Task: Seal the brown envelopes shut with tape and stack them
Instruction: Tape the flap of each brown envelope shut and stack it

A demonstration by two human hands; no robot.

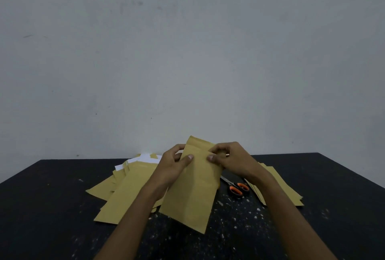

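Head view, frame centre: we hold one brown envelope (193,193) over the table (62,207). The left hand (175,166) and right hand (231,161) each pinch its upper end, thumbs on the face. Uneven thumb pressure could crease the flap or seal it skewed.

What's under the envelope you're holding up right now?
The left envelope pile and the speckled black table run beneath the held envelope; the scissors' blades reach its right edge. Whatever lies directly behind it is covered.
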